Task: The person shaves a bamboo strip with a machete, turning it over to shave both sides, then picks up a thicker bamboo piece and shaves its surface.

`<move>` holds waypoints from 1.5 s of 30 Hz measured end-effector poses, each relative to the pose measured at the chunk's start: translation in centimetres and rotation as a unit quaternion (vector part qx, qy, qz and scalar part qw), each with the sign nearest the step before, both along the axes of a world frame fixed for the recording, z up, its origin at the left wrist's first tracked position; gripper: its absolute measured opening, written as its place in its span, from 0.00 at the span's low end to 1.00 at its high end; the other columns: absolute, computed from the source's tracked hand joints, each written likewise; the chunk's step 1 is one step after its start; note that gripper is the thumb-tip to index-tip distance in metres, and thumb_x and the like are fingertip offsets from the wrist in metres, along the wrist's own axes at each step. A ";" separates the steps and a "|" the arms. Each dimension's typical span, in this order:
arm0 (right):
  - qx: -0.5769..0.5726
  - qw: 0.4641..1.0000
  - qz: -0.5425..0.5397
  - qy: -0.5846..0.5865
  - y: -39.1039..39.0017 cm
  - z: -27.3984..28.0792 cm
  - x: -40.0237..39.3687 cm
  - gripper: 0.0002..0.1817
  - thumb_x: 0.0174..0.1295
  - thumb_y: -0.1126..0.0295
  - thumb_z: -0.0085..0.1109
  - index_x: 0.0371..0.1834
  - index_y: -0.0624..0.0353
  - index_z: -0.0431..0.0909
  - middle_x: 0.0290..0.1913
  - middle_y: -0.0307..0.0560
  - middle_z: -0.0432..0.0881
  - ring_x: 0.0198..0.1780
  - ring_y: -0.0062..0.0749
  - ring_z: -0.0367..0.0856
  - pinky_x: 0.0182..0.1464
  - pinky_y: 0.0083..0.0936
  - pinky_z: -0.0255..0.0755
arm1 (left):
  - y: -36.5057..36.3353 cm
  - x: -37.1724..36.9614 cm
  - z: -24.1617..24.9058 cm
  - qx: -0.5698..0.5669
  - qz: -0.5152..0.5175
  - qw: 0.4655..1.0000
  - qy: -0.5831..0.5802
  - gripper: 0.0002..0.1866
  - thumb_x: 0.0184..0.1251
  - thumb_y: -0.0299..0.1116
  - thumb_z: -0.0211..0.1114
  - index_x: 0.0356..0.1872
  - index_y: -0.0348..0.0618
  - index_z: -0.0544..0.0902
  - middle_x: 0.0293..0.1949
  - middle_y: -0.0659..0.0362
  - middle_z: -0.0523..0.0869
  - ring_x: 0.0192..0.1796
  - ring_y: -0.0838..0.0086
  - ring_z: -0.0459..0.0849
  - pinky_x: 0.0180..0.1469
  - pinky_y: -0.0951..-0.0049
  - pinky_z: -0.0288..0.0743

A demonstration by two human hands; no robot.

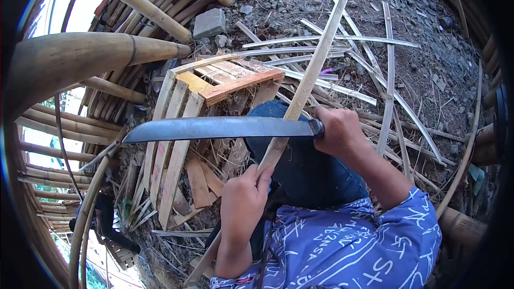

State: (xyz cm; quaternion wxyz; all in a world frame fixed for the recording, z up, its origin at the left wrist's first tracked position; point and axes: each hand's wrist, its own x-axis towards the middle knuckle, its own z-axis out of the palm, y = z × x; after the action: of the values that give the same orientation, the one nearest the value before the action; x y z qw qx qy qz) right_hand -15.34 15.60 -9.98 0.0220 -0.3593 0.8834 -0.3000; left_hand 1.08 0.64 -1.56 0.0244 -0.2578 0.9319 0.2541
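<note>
While left hand (243,198) grips flat bamboo slat (305,85), rt hand (337,131) holds long steel blade (219,128).

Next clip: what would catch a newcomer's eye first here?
The long knife, held level across the middle of the view by the right hand. It crosses a bamboo strip gripped low by the left hand and slanting up to the top. Thick bamboo poles crowd the left side.

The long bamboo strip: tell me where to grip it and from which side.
Grip the bamboo strip low, just below where the knife crosses it, as the left hand does. Come from the near end, fingers wrapped round its flat width. It slants up and away, so the far end is out of reach, and the right hand holds the blade across its middle.
</note>
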 end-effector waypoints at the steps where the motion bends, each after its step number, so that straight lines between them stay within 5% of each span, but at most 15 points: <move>1: 0.016 1.000 -0.005 0.005 0.1 0.3 -0.4 0.13 0.39 0.69 0.65 0.26 0.60 0.73 0.23 0.55 0.80 0.29 0.52 0.83 0.34 0.42 0.77 | 0.0 0.0 -0.1 0.010 0.004 1.000 0.011 0.18 0.69 0.40 0.60 0.25 0.36 0.77 0.18 0.43 0.78 0.26 0.45 0.79 0.27 0.52 0.69; 7: 0.084 0.978 -0.192 -0.018 1.6 -0.4 -7.3 0.06 0.54 0.70 0.56 0.31 0.59 0.79 0.28 0.59 0.83 0.34 0.53 0.85 0.39 0.46 0.78 | 0.8 2.0 0.5 -0.027 -0.005 1.000 -0.005 0.19 0.70 0.41 0.60 0.25 0.34 0.77 0.15 0.43 0.74 0.20 0.47 0.76 0.23 0.57 0.64; 10: 0.073 0.974 -0.212 0.032 2.7 -1.5 -9.2 0.07 0.54 0.70 0.54 0.28 0.61 0.79 0.27 0.61 0.82 0.33 0.56 0.83 0.39 0.47 0.77 | 0.5 2.3 0.3 -0.031 -0.010 0.999 -0.014 0.18 0.70 0.41 0.59 0.24 0.37 0.76 0.15 0.44 0.75 0.21 0.47 0.78 0.23 0.55 0.67; 14: 0.034 0.977 -0.207 0.036 2.4 -0.7 -6.8 0.06 0.51 0.71 0.55 0.27 0.62 0.78 0.25 0.61 0.81 0.31 0.56 0.82 0.37 0.44 0.75 | 0.4 2.0 -0.3 -0.005 -0.010 1.000 -0.023 0.17 0.71 0.41 0.58 0.25 0.40 0.75 0.15 0.45 0.77 0.22 0.48 0.80 0.23 0.53 0.70; 19: -0.143 0.978 -0.090 -0.121 1.6 1.5 0.0 0.01 0.47 0.76 0.57 0.23 0.61 0.76 0.21 0.57 0.78 0.24 0.53 0.80 0.28 0.38 0.71 | 1.0 -0.4 -0.6 -0.015 0.006 1.000 0.008 0.19 0.70 0.40 0.59 0.25 0.34 0.76 0.17 0.43 0.74 0.23 0.45 0.77 0.25 0.55 0.65; 31: 0.053 0.998 -0.017 -0.025 -1.2 1.8 1.2 0.13 0.39 0.69 0.63 0.27 0.62 0.74 0.25 0.58 0.81 0.32 0.52 0.83 0.35 0.44 0.77 | 0.9 -2.8 -0.7 -0.038 -0.011 0.999 0.027 0.19 0.71 0.43 0.57 0.28 0.35 0.78 0.19 0.42 0.76 0.26 0.44 0.77 0.27 0.55 0.66; 45: 0.043 0.998 -0.030 0.025 -1.6 0.5 -0.8 0.16 0.37 0.67 0.66 0.30 0.60 0.75 0.25 0.56 0.81 0.32 0.52 0.83 0.36 0.43 0.77 | -0.1 -2.3 -1.7 0.062 -0.013 0.995 0.076 0.18 0.71 0.39 0.58 0.27 0.32 0.76 0.17 0.44 0.72 0.20 0.49 0.70 0.24 0.62 0.63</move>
State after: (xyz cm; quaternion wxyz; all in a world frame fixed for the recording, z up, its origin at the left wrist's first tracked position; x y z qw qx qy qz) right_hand -16.09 14.04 -9.49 0.0065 -0.3389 0.9062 -0.2529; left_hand -1.22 0.53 -3.27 -0.0276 -0.2238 0.9167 0.3298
